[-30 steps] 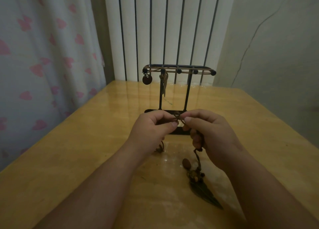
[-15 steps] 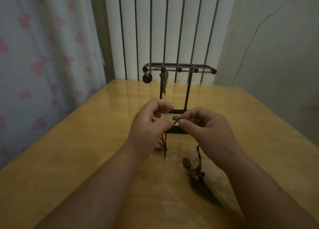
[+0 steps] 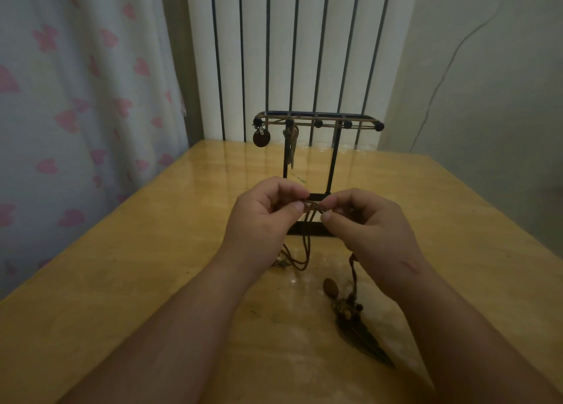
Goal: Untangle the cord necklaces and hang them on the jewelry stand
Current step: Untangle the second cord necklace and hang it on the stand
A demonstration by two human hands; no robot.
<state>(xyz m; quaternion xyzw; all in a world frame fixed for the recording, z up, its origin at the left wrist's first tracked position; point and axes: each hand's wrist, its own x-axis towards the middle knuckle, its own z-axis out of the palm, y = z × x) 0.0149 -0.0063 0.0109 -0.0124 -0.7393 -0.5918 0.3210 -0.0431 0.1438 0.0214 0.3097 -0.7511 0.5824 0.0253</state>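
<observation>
In the head view, your left hand (image 3: pixel 265 217) and right hand (image 3: pixel 365 227) meet above the middle of the table (image 3: pixel 122 281), just in front of the jewelry stand (image 3: pixel 316 123). Both sets of fingers are pinched narrow on the same brown cord (image 3: pixel 310 208): the left thumb and forefinger close on it from the left, the right ones from the right, with only a short stretch of cord between them. Below that pinch several strands drop and loop (image 3: pixel 300 260) down to the table, and a small pale charm (image 3: pixel 281 263) lies near your left wrist.

Under your right hand another strand runs down to a beaded cluster and a dark feather pendant (image 3: pixel 362 339) lying on the near table, with an oval bead (image 3: pixel 330 286) just beside it to the left.

On the stand's far top bar, a disc pendant (image 3: pixel 261 137) hangs at the left end and a second necklace (image 3: pixel 291 147) hangs next to it; the right pegs look free.

Expect the cord to be light, limp and slightly grippy, so it will likely bind if you pull hard. Your best hold is right at the crossing, teasing loops apart. The pendant end is the heavier part and will probably swing; lift by the cord, not the feather, which looks fragile.
</observation>
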